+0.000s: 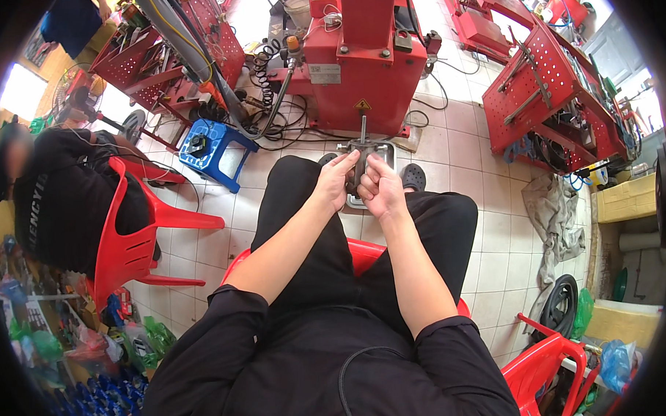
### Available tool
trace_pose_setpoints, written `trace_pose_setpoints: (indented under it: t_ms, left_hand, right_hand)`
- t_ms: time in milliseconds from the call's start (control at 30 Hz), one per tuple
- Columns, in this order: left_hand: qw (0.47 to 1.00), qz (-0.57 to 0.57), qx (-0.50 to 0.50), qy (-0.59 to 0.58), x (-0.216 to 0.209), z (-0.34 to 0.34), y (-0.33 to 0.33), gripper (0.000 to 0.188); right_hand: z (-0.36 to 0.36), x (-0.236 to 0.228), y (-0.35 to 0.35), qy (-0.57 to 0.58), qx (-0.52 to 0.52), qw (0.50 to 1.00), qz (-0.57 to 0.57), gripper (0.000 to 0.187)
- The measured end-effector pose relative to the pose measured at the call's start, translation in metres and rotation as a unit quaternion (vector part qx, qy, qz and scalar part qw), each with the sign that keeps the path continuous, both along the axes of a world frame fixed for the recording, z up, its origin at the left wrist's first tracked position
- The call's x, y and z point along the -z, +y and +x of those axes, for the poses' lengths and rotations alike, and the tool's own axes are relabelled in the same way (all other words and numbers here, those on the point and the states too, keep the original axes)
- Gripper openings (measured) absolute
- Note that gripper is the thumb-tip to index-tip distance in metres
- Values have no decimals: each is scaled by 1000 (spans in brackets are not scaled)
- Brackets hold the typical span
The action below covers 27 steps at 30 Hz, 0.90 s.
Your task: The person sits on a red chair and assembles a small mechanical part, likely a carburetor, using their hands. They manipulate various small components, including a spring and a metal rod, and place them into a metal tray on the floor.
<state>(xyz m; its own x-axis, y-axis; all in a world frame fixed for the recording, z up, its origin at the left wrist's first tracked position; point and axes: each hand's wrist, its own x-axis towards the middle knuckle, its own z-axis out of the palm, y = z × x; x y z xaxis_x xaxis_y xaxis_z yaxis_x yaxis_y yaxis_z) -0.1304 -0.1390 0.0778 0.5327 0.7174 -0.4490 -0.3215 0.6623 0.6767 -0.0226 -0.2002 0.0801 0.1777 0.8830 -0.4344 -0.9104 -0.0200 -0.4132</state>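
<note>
Two bare hands of mine meet in front of my knees, one on each side of a dark metal part, seemingly so that it is steadied from both sides. It sits between my hands, above a shiny metal tray, with a slim upright rod showing just beyond; whether rod and part are joined I cannot tell. The tray lies on the tiled floor between my dark clogs, perhaps to keep small pieces within reach, and my knees spread wide around it, leaving my forearms room.

My left hand has thumb and fingers drawn nearly together, appearing to pinch the part's left edge. My right hand has its fingers curled well in, close against the right side; their tips are hidden, so whether they clamp anything I cannot tell.
</note>
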Motion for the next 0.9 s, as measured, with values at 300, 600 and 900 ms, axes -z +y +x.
trace_pose_setpoints:
  t_ms: [300,600,900]
  left_hand:
    - [1000,3,4,4,12,-2,5,18]
    - [1000,5,-11,28,20,-1,7,16]
    - [999,-23,28,3,13,-3,5,14]
  right_hand:
    - [-4,-3,0,-53,-17,998,18,12]
    - [-8,1,1,-99,12,995,-18,9]
    - [-7,-1,2,-118,13,992,-45,16]
